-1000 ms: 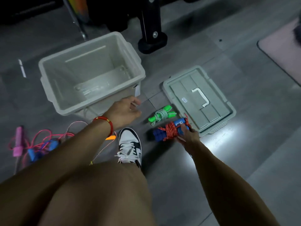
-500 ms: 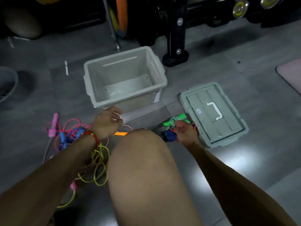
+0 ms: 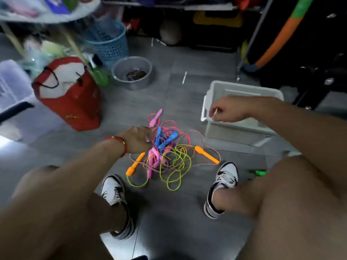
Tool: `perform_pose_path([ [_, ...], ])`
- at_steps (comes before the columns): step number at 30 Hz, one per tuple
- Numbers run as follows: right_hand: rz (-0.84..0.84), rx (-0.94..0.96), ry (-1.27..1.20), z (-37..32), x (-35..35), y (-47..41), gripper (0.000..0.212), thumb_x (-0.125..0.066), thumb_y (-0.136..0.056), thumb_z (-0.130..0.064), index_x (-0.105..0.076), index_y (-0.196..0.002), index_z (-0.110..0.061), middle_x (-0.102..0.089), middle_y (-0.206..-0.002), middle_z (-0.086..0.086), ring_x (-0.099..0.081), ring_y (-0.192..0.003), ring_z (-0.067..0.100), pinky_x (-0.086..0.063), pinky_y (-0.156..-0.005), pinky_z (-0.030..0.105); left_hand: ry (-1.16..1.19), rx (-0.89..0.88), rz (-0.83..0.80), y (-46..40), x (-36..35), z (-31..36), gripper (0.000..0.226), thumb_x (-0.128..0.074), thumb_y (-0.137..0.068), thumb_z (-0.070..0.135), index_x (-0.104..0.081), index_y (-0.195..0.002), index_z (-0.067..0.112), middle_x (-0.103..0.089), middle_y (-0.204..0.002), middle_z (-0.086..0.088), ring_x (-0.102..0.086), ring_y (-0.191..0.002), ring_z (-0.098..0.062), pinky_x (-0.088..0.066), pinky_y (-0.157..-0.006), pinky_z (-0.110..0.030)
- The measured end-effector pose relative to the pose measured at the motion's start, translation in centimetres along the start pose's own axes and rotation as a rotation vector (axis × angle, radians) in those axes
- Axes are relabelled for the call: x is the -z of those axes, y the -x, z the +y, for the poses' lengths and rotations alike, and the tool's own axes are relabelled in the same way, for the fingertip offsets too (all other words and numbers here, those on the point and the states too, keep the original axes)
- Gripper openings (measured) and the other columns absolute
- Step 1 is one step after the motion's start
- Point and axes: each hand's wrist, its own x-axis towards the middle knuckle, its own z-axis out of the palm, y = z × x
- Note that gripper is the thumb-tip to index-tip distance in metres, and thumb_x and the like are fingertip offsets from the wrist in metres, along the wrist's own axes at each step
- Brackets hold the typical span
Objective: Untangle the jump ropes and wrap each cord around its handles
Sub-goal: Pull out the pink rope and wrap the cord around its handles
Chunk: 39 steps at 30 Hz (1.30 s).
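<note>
A tangled pile of jump ropes [image 3: 169, 151] lies on the grey floor between my feet. It holds two orange handles [image 3: 206, 154] on a red-white cord, blue handles [image 3: 169, 138], pink handles [image 3: 156, 117] and a loose yellow-green cord [image 3: 175, 168]. My left hand [image 3: 137, 139] rests against the pile's left side, its fingertips hidden among the blue cords. My right hand [image 3: 228, 111] hovers over the left rim of the grey bin [image 3: 242, 128], fingers loosely curled with nothing seen in them. A green wrapped rope [image 3: 260, 173] peeks out behind my right knee.
A red bag [image 3: 71, 98], a blue mesh basket [image 3: 107, 42] and a grey bowl [image 3: 132, 72] stand at the back left. A translucent box [image 3: 11, 87] is at the far left. My shoes [image 3: 112, 188] [image 3: 225, 177] flank the pile. Dark equipment fills the back right.
The view has swung left to the tangled pile. My right hand has let go of the blue wrapped rope and risen over the bin. My left hand has moved onto the pile.
</note>
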Motion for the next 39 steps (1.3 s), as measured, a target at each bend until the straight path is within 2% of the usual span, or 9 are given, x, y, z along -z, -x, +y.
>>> perform_pose_path([
  [3, -0.065, 0.082, 0.238, -3.7, -3.1, -4.3, 0.028, -0.053, -0.094, -0.024, -0.067, -0.117, -0.018, -0.068, -0.116, 0.004, -0.062, -0.107, 0.027, -0.050, -0.094, 0.034, -0.083, 0.042, 0.001, 0.0, -0.9, -2.2, 0.034, -0.058, -0.094, 0.026, -0.059, -0.125, 0.012, -0.060, -0.133, -0.010, -0.055, -0.122, -0.031, -0.043, -0.097, -0.031],
  [8, -0.252, 0.159, 0.270, -6.9, -13.5, -10.1, 0.018, -0.052, -0.088, -0.021, -0.067, -0.095, -0.018, -0.069, -0.098, 0.007, -0.063, -0.090, 0.030, -0.055, -0.083, 0.039, -0.165, 0.136, -0.007, -0.7, -1.3, -5.4, 0.044, -0.058, -0.091, 0.040, -0.054, -0.130, 0.020, -0.059, -0.134, -0.009, -0.053, -0.125, -0.032, -0.043, -0.097, -0.032],
  [16, -0.219, 0.525, 0.273, -16.3, -27.3, -16.9, 0.040, -0.053, -0.091, -0.016, -0.058, -0.129, -0.029, -0.053, -0.137, -0.002, -0.050, -0.127, 0.026, -0.043, -0.098, 0.042, 0.016, 0.147, 0.066, 0.9, -0.5, -11.3, 0.053, -0.062, -0.091, 0.035, -0.047, -0.139, 0.018, -0.061, -0.126, -0.018, -0.055, -0.118, -0.035, -0.046, -0.098, -0.039],
  [21, -0.125, 0.224, 0.356, -19.7, -34.8, -20.5, 0.047, -0.045, -0.094, -0.018, -0.051, -0.140, -0.020, -0.028, -0.156, 0.017, -0.024, -0.143, 0.039, -0.021, -0.116, 0.059, -0.090, 0.162, -0.010, 2.6, -2.4, -14.4, 0.060, -0.051, -0.094, 0.049, -0.035, -0.147, 0.025, -0.052, -0.130, -0.011, -0.044, -0.120, -0.029, -0.047, -0.094, -0.043],
  [23, -0.118, 0.108, 0.324, -19.5, -35.6, -21.0, 0.043, -0.042, -0.095, -0.015, -0.053, -0.137, -0.017, -0.039, -0.149, 0.018, -0.029, -0.141, 0.038, -0.015, -0.118, 0.059, -0.100, 0.162, -0.026, 2.4, -2.5, -14.6, 0.060, -0.047, -0.094, 0.052, -0.033, -0.148, 0.028, -0.050, -0.133, -0.008, -0.042, -0.124, -0.028, -0.047, -0.095, -0.043],
  [27, 0.064, 0.246, 0.199, -17.6, -35.0, -20.9, 0.025, -0.049, -0.093, -0.021, -0.066, -0.112, -0.021, -0.062, -0.115, 0.002, -0.050, -0.117, 0.026, -0.031, -0.108, 0.049, -0.083, 0.108, -0.018, 1.4, -2.0, -14.1, 0.059, -0.050, -0.094, 0.050, -0.035, -0.147, 0.029, -0.053, -0.130, -0.004, -0.045, -0.121, -0.024, -0.048, -0.092, -0.038],
  [31, 0.117, 0.165, -0.413, -17.1, -30.1, -20.4, 0.011, -0.059, -0.089, -0.025, -0.058, -0.099, -0.022, -0.067, -0.094, 0.001, -0.062, -0.094, 0.024, -0.048, -0.087, 0.037, -0.087, 0.110, -0.061, 0.6, -1.1, -12.7, 0.058, -0.052, -0.093, 0.049, -0.038, -0.145, 0.027, -0.055, -0.126, -0.006, -0.047, -0.119, -0.027, -0.049, -0.093, -0.043],
  [36, -0.086, 0.232, -0.866, -17.0, -16.4, -17.4, 0.016, -0.057, -0.088, 0.004, -0.063, -0.089, -0.011, -0.059, -0.059, -0.009, -0.050, -0.049, 0.001, -0.041, -0.050, 0.020, -0.013, 0.139, -0.049, -1.9, 0.0, -10.1, 0.067, -0.053, -0.083, 0.049, -0.042, -0.138, 0.012, -0.057, -0.135, -0.015, -0.053, -0.125, -0.034, -0.046, -0.098, -0.038],
  [39, -0.182, 0.336, -0.869, -16.4, -8.0, -13.2, 0.014, -0.053, -0.080, 0.000, -0.061, -0.083, -0.011, -0.051, -0.051, 0.000, -0.041, -0.043, 0.012, -0.033, -0.043, 0.022, 0.091, 0.082, 0.026, -3.7, 1.2, -6.9, 0.061, -0.060, -0.091, 0.035, -0.039, -0.144, 0.013, -0.054, -0.140, -0.015, -0.053, -0.127, -0.032, -0.041, -0.096, -0.031],
])
